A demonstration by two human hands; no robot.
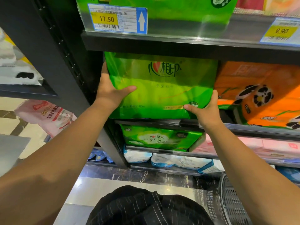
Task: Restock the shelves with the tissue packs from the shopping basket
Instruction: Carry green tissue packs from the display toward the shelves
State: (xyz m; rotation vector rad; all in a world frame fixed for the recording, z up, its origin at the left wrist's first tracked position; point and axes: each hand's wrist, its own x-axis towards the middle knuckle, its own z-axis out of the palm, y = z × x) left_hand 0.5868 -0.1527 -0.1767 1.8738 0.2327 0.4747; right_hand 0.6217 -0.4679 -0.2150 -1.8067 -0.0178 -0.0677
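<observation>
1. Standing at the front of the view, the black shelving unit (146, 43) carries stock on several levels, with a dark upright post along its left side.
2. Both forearms reach up from the bottom corners toward the middle shelf level.
3. A large green tissue pack (162, 85) sits upright at the left end of that level, its bottom edge at the shelf lip and its top just under the shelf above.
4. An orange panda-print pack (259, 88) stands just beside it on the right, touching or nearly so.
5. A dark shopping basket (233, 203) rests on the floor at lower right; its contents cannot be made out.
6. The left hand (112, 91) grips the green pack's left edge, thumb across the front, fingers behind.
7. The right hand (206, 108) clasps the pack's lower right corner, thumb on the front face.
8. A yellow price tag (106, 19) reading 17.50 hangs on the shelf above.
</observation>
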